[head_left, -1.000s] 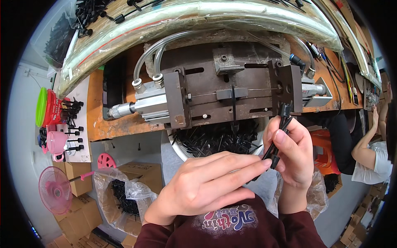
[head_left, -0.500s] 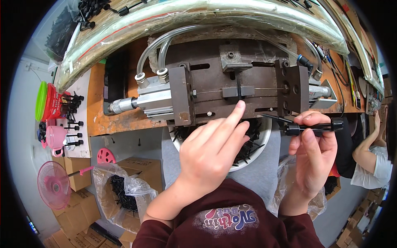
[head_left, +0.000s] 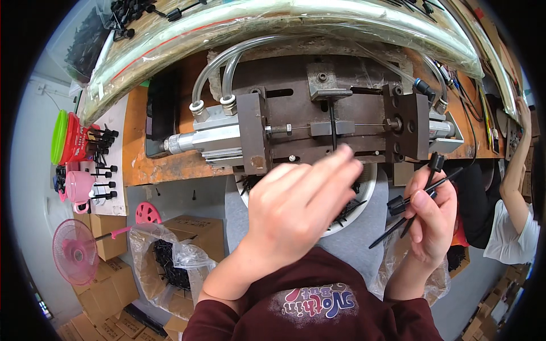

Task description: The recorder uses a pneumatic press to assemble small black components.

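Black plastic rods (head_left: pixel 396 206) with knobbly caps fanned out from our right hand (head_left: pixel 432 216), pinched fast between thumb and fingers. Our hands were well apart. The left hand (head_left: pixel 304 204) reached over to the fixture (head_left: pixel 296 105), its outstretched fingers blurred and at the lower end of a single rod (head_left: pixel 333 113); we could not tell whether they pinched it or merely hung over it. That rod lay across the grey block (head_left: pixel 319 129) at the fixture's middle, its far end at the steel bracket (head_left: pixel 330 94).

As we judged it, one piece was placed or nearly so, while those in the right hand were left to do. Below, a white basin (head_left: pixel 364 206) held many dark pieces (head_left: pixel 347 211), though whether finished or waiting, we could not say.

Dull brown metal, slotted and scuffed, made up the fixture's bed, flanked by a ribbed silver cylinder (head_left: pixel 213 145) on the left and a smaller silvery one (head_left: pixel 443 129) on the right. Thin, straight wires met the block from both sides, a threaded bolt (head_left: pixel 278 129) beside the left one. Clear tubes (head_left: pixel 229 77) arched smoothly above the worn orange wood of the tabletop (head_left: pixel 142 165).
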A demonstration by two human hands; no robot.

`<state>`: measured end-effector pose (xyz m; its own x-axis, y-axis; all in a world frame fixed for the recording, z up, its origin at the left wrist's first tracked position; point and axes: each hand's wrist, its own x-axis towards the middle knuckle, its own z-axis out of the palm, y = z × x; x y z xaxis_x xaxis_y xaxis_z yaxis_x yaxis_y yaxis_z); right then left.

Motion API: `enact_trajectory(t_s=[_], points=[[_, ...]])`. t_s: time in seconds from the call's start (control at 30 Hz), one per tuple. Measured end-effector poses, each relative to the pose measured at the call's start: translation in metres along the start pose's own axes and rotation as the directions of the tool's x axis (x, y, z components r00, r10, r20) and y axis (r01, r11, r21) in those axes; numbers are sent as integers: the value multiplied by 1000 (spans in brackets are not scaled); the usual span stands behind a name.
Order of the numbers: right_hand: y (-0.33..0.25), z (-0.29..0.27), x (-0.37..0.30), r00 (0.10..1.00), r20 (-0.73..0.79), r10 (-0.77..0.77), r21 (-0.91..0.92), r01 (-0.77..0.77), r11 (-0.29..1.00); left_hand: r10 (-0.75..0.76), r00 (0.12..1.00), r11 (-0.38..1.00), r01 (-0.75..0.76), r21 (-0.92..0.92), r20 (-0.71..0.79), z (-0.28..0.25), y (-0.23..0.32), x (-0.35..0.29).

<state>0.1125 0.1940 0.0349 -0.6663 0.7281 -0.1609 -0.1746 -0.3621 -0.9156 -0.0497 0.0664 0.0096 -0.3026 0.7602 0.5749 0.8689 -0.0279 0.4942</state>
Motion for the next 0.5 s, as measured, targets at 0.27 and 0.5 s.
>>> enact_trajectory(t_s=[0.27, 0.5], points=[[9, 7, 3, 966, 218, 142, 276, -201, 940, 97, 995, 939, -99, -330, -21, -16, 23, -6], [7, 5, -3, 957, -120, -263, -2, 265, 964, -46, 996, 999, 44, -14, -82, -6, 9, -8]])
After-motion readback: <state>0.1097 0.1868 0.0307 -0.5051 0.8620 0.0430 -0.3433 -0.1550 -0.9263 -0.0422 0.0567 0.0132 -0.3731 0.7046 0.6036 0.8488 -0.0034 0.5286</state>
